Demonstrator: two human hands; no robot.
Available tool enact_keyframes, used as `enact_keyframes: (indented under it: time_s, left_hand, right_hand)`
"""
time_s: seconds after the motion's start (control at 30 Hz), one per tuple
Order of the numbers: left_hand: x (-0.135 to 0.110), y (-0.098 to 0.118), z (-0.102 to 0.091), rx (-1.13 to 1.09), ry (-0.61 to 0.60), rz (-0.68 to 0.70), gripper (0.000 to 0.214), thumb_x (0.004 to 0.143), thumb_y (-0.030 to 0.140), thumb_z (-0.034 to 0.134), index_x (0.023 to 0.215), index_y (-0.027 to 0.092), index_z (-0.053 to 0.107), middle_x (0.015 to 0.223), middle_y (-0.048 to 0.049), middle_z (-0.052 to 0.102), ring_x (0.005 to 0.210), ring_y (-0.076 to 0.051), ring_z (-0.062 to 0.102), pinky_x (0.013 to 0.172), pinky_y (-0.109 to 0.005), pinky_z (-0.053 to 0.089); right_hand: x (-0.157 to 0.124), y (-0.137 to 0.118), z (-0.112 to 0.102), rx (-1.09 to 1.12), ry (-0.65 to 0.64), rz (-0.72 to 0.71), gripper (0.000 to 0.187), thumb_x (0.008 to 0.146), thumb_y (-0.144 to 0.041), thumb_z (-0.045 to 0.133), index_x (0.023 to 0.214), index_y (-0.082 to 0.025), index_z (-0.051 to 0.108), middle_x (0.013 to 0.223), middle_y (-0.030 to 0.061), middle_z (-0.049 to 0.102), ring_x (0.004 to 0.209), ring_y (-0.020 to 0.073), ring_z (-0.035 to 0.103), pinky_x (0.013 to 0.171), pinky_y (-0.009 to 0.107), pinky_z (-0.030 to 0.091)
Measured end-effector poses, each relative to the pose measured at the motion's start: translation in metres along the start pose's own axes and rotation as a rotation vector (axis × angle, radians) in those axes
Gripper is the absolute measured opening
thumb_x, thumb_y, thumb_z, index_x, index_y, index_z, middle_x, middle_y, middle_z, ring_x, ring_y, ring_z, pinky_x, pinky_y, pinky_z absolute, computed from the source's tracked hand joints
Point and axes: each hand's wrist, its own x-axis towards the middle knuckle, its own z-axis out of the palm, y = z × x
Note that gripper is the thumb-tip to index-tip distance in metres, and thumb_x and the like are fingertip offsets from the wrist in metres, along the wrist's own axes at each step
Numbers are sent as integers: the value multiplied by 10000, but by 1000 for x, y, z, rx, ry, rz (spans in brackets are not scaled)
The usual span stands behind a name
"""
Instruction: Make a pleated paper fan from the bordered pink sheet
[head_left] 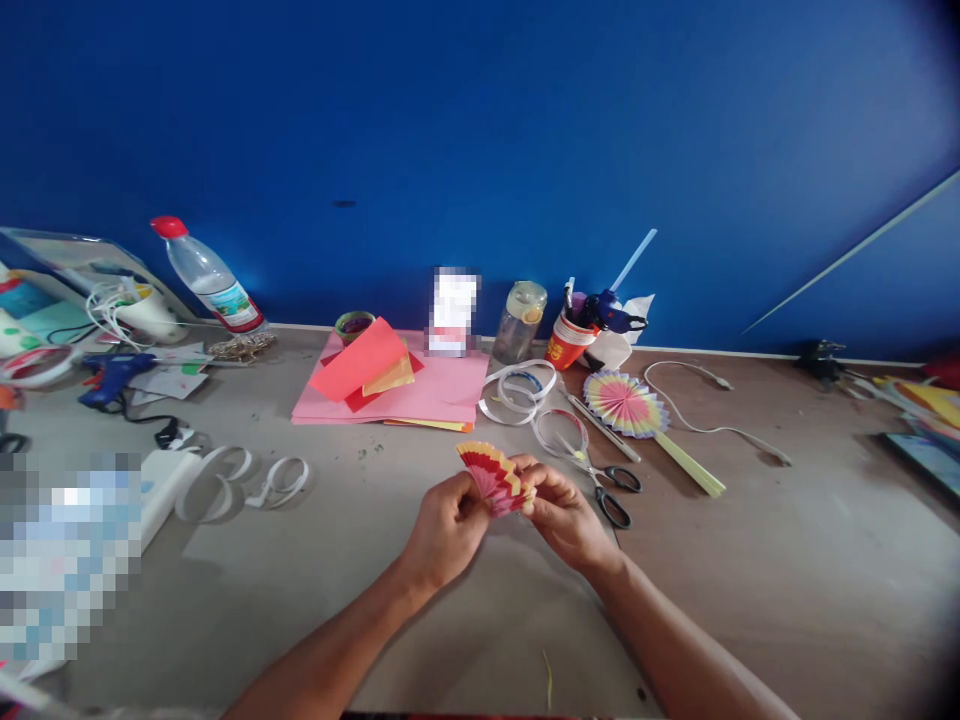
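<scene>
Both my hands meet over the middle of the table and pinch a pleated paper fan piece (491, 474) in red, pink and yellow. My left hand (446, 528) grips its left side with closed fingers. My right hand (566, 515) pinches its right end. A finished round paper fan (626, 404) with a pale green stick lies just beyond, to the right. Black-handled scissors (611, 487) rest next to my right hand.
A stack of pink, red and orange paper sheets (397, 385) lies at the back centre, with tape rolls (517, 390), a jar (519, 320) and a pen cup (568, 340) beside it. A water bottle (206, 275) and blue glue gun (112, 375) sit left. A white cable (712, 425) runs right.
</scene>
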Motion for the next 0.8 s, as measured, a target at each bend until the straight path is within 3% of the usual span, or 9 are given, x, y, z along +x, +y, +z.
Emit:
enact_keyframes:
  time_s: [0.37,0.8]
  left_hand:
    - [3,-2,1,-90,-59,-60,219,768,281,587,616,165,480,600,45,423,599,-91,365,558,-196,316]
    - [1,6,0,-108,-157,-61,203,775,297,568,639,152,525,620,31,460,611,-94,374,572,-202,322]
  right_hand:
    - [2,-7,0,-67,-115,-54,67,817,-262,693,883,-270,701,1062,38,541,1002,182,532,861,323,443]
    - [2,-11,2,-78,-80,-40,91,782,-281,731,871,-288,714,1006,24,565,949,166,545,855,317,447]
